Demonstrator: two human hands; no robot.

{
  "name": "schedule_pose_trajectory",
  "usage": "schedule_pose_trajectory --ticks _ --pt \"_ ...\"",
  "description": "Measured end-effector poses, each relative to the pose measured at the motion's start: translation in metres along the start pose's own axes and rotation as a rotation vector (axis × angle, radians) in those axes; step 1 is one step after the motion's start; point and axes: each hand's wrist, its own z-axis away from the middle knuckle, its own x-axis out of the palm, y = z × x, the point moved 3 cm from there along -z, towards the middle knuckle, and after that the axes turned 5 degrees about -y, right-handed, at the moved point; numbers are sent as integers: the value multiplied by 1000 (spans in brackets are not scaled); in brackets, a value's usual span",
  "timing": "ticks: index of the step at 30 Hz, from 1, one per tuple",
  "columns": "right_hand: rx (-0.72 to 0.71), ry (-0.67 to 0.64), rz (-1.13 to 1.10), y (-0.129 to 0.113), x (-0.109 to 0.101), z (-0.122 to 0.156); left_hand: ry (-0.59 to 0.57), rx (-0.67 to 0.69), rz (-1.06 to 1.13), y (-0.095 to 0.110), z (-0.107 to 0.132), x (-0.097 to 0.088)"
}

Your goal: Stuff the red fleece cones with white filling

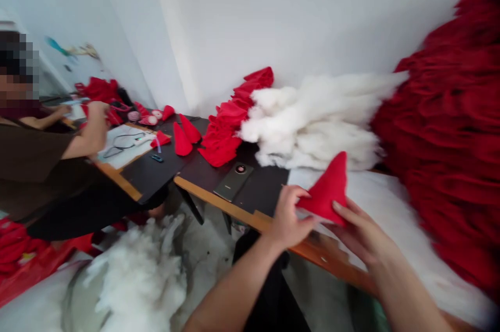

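A red cone-shaped felt hat (330,186) points upward between my two hands, above the table's front edge. My left hand (291,217) grips its lower left rim between fingers and thumb. On the other side, my right hand (357,228) holds the lower right edge, thumb in front and fingers behind. A little white shows at the hat's lower opening; what is inside is hidden. Behind the hat lies a big heap of white stuffing (312,118). White sheeting (363,196) covers the tabletop beneath my right hand.
A tall pile of red felt pieces (457,128) rises at the right. Stacked red pieces (226,128), a phone (233,181) and two red cones (182,139) lie on the dark tables. A co-worker (35,160) sits at the left. More stuffing (140,274) is below, at the lower left.
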Motion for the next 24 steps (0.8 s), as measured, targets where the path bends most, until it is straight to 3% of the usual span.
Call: schedule_pose_trajectory --ticks 3,6,9,15,21,24 --pt "30 -68 -130 -2 5 3 -226 -79 226 2 0 -12" --pt "52 -78 -190 0 2 1 -182 -121 244 -8 -8 -22" --pt "47 -115 -202 0 2 2 -159 -48 85 -9 -15 -20" --pt "-184 -137 -63 -6 -2 8 -49 80 -174 -6 -11 -12" --pt "-304 -103 349 8 -21 8 -72 -324 -86 -43 0 -9" --pt "-353 -120 366 7 -24 9 -30 -285 -119 -44 0 -11"
